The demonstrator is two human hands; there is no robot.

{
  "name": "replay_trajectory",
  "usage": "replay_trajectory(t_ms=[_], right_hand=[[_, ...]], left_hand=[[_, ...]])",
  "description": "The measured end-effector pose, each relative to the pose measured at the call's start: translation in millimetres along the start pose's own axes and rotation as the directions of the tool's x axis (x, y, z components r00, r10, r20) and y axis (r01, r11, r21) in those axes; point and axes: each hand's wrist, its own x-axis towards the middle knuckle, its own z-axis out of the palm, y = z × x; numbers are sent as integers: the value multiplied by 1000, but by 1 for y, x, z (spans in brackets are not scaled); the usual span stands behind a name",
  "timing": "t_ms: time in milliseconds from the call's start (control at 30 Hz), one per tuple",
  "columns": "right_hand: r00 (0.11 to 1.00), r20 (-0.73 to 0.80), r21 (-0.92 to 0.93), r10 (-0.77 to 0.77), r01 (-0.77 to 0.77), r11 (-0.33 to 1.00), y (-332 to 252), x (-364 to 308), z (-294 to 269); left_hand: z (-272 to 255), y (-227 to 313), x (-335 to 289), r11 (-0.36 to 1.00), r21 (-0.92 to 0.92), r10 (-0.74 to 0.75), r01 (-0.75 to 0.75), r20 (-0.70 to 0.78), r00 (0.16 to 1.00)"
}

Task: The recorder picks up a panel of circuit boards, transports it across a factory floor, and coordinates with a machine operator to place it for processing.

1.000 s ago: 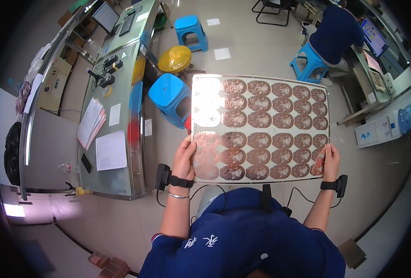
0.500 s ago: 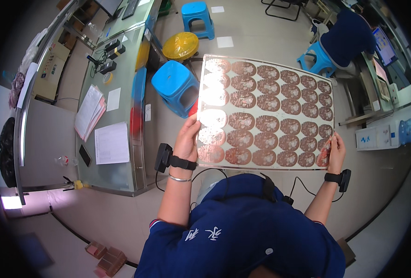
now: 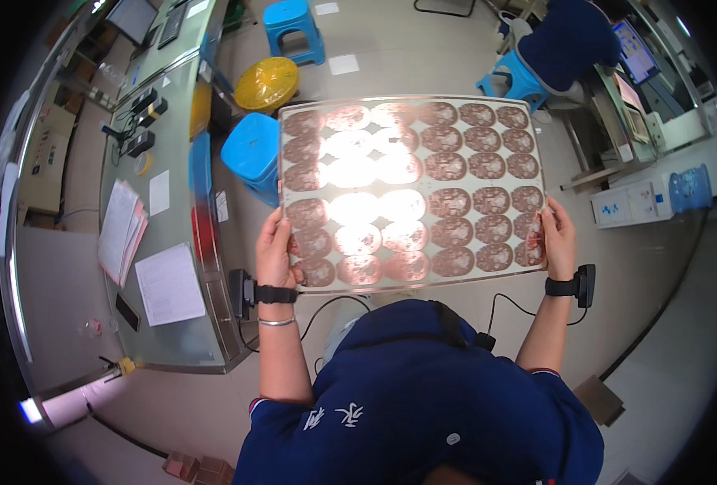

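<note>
A large rectangular circuit board panel (image 3: 455, 206), patterned with rows of rounded copper-coloured shapes, spans the space between my hands. My left hand (image 3: 274, 250) grips its left edge near the lower corner, the thumb in front and the other fingers behind. On the opposite side, my right hand (image 3: 560, 242) is closed on the right edge in the same manner. Strong glare washes out the shapes left of the panel's middle. It is held above the floor, in front of my body, touched only by my two hands.
Papers (image 3: 171, 284), a phone (image 3: 128, 312) and black chargers (image 3: 141, 142) lie on the glass-topped table (image 3: 188, 343) at left. Beyond the panel are blue stools (image 3: 251, 151) and a yellow-covered round bin (image 3: 267, 84). A seated person (image 3: 564, 48) works at far right, near a water dispenser (image 3: 632, 202).
The panel has swung left in view and levelled, its left side coming nearer the table. Glare has shifted from its left edge toward the middle. Both hands keep their grip; the surroundings have shifted left.
</note>
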Motion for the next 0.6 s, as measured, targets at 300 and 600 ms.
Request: replay_trajectory(t_ms=[300,600], right_hand=[[996,66,-30,-66,68,997,-1,-1,-7],[992,110,260,-56,25,965,-13,-7,-10]], left_hand=[[-8,-7,22,999,39,-6,8,-57,998],[-8,-13,35,999,47,-21,22,-25,999]])
